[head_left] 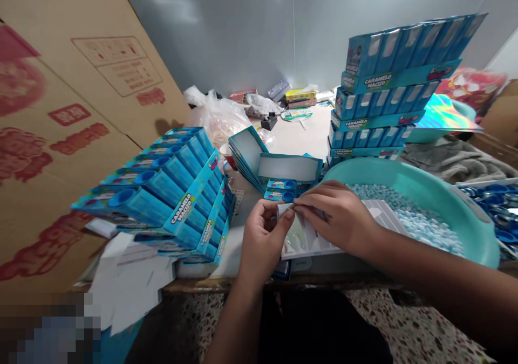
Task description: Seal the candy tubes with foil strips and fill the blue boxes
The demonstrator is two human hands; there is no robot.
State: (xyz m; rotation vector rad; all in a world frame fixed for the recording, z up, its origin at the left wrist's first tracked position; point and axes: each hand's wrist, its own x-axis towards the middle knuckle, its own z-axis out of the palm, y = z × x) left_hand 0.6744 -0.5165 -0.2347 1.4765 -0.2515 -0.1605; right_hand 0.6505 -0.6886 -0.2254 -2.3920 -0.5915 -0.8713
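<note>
Near the table's front edge lies a pale tray-like piece (329,244) with slots and a clear, glossy part at its left end. My left hand (269,232) is closed on that left end, thumb on top and fingers curled behind. My right hand (338,215) reaches over the piece from the right, its fingertips pinched beside my left thumb; what they pinch is too small to make out. Just behind my hands are small blue printed boxes (280,184) and an open blue carton (289,167).
Filled blue display boxes (182,191) stack at the left beside a large cardboard box (81,83). More blue boxes (380,91) tower at the back right. A turquoise basin (473,224) of small candies stands at the right. White sheets (125,283) overhang the front left edge.
</note>
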